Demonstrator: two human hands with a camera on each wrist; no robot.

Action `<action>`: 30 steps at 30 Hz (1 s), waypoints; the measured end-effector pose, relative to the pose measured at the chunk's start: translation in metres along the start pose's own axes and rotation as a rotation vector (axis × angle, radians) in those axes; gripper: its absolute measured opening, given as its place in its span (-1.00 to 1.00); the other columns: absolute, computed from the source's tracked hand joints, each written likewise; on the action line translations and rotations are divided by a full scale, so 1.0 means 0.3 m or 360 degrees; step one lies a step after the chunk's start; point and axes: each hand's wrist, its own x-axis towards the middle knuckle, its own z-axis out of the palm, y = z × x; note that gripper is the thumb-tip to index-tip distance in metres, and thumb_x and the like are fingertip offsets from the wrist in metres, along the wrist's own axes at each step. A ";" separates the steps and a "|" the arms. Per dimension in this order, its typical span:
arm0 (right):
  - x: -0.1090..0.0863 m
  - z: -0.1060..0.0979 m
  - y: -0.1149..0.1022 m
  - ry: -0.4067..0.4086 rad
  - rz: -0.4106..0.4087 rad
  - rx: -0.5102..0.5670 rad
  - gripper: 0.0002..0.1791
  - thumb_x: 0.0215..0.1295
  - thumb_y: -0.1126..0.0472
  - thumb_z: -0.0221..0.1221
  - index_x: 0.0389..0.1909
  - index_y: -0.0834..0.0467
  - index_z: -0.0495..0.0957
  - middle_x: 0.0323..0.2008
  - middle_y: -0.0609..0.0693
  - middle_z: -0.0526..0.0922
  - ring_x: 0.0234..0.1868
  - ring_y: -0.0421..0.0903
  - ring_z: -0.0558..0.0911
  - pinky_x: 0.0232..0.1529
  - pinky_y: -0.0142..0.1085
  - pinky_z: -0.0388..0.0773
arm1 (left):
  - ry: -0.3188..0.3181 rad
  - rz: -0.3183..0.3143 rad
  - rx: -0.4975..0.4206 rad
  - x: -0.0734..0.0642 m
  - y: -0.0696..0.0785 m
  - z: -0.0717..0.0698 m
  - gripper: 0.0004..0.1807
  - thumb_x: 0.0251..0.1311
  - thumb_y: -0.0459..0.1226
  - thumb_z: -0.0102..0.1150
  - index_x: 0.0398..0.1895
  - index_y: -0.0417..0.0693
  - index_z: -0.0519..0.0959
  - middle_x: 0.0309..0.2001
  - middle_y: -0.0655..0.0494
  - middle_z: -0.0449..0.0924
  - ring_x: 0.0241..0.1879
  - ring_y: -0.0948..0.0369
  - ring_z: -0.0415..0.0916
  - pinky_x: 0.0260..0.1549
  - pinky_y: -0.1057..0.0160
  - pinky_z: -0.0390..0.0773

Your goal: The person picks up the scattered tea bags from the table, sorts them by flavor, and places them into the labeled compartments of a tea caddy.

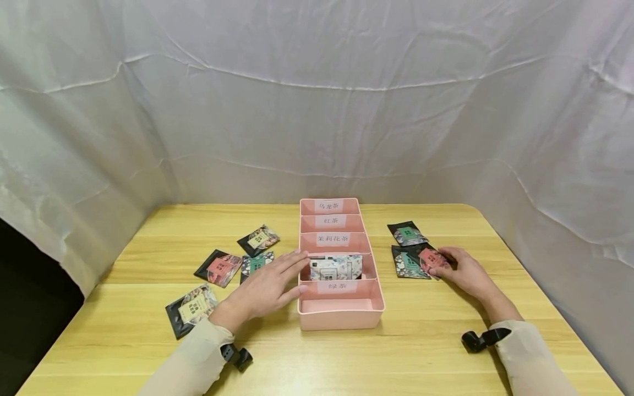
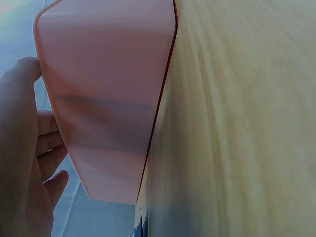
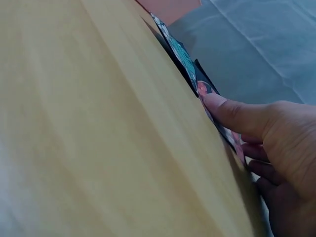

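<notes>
L hand (image 1: 264,286), ctr of frame: fingers extended, laid against L rim of pink box (image 1: 340,320); grip wide, not clasped round anything. L wrist view agrees: fingertips along the box edge.

R hand (image 1: 466,272), right of ctr: grip narrow, thumb + fingers pinching red-label packet (image 1: 430,259) at its R side. Packet overlaps teal-label packet (image 1: 407,264) on its L; green-label packet (image 1: 409,235) just above, approx. touching. R wrist view: thumb on packet face, packet close to tabletop.

Box at ctr of frame, 5 compartments, paper labels on dividers. White packets (image 1: 329,269) stand in 2nd compartment from bottom.

Left of ctr, on wood table (image 1: 421,357): yellow-label packet (image 1: 258,240) uppermost; below it a 2nd red-label packet (image 1: 221,268) & 2nd teal-label packet (image 1: 255,264), latter partly behind L hand; 2nd yellow-label packet (image 1: 192,309) lowest, nr L forearm.

Pale curtain (image 1: 317,121) fills upper frame.
</notes>
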 end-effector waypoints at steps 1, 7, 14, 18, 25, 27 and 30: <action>0.001 -0.002 0.000 -0.0009 -0.0001 -0.0013 -0.15 0.24 -0.08 0.31 0.30 0.45 0.29 0.24 0.47 0.33 0.25 0.41 0.31 0.22 0.27 0.24 | 0.0001 0.0001 0.0000 0.000 0.000 0.000 -0.27 0.47 0.17 -0.27 0.51 -0.08 0.15 0.50 -0.06 0.08 0.48 0.05 -0.01 0.41 0.05 0.05; 0.003 -0.012 -0.010 -0.0018 -0.0002 -0.0099 -0.16 0.25 -0.05 0.31 0.32 0.45 0.28 0.24 0.47 0.34 0.25 0.43 0.31 0.22 0.29 0.23 | 0.0012 0.0014 0.0001 0.002 -0.002 0.001 -0.28 0.47 0.15 -0.25 0.51 -0.09 0.15 0.50 -0.06 0.09 0.48 0.05 -0.01 0.41 0.05 0.06; -0.005 -0.029 -0.032 -0.0024 0.0041 -0.0270 -0.11 0.20 -0.10 0.34 0.27 0.51 0.31 0.16 0.53 0.37 0.18 0.47 0.32 0.19 0.32 0.22 | 0.0014 0.0009 0.0000 0.000 -0.002 0.003 -0.27 0.47 0.16 -0.27 0.51 -0.08 0.15 0.50 -0.06 0.09 0.48 0.06 -0.01 0.41 0.05 0.07; -0.011 -0.035 -0.041 -0.0031 0.0093 -0.0296 -0.14 0.17 -0.10 0.35 0.23 0.51 0.36 0.09 0.50 0.40 0.12 0.43 0.35 0.16 0.31 0.25 | 0.0006 0.0000 -0.0001 0.000 -0.001 0.003 -0.27 0.47 0.17 -0.28 0.51 -0.07 0.15 0.50 -0.05 0.08 0.48 0.07 -0.02 0.42 0.06 0.05; -0.006 -0.044 -0.040 -0.0091 0.0144 -0.0214 -0.21 0.12 -0.04 0.41 0.14 0.50 0.43 -0.04 0.44 0.56 -0.02 0.33 0.51 0.02 0.20 0.43 | -0.0004 0.0002 0.0008 -0.001 0.001 0.002 -0.27 0.47 0.17 -0.30 0.51 -0.09 0.14 0.50 -0.06 0.09 0.46 0.02 0.03 0.41 0.05 0.06; -0.005 -0.046 -0.040 -0.0107 0.0179 -0.0175 -0.21 0.10 -0.03 0.42 0.14 0.49 0.43 -0.12 0.37 0.61 -0.12 0.24 0.55 -0.07 0.10 0.49 | -0.0003 0.0000 0.0007 -0.001 0.001 0.002 -0.27 0.48 0.17 -0.30 0.51 -0.09 0.14 0.50 -0.07 0.09 0.46 0.02 0.04 0.41 0.04 0.06; -0.003 -0.047 -0.038 -0.0128 0.0231 -0.0118 -0.24 0.10 -0.02 0.42 0.12 0.48 0.44 -0.26 0.22 0.62 -0.27 0.08 0.52 -0.23 -0.10 0.46 | -0.0006 -0.0009 0.0003 -0.001 0.003 0.001 -0.27 0.47 0.17 -0.30 0.51 -0.09 0.14 0.50 -0.06 0.08 0.47 0.03 0.02 0.41 0.04 0.05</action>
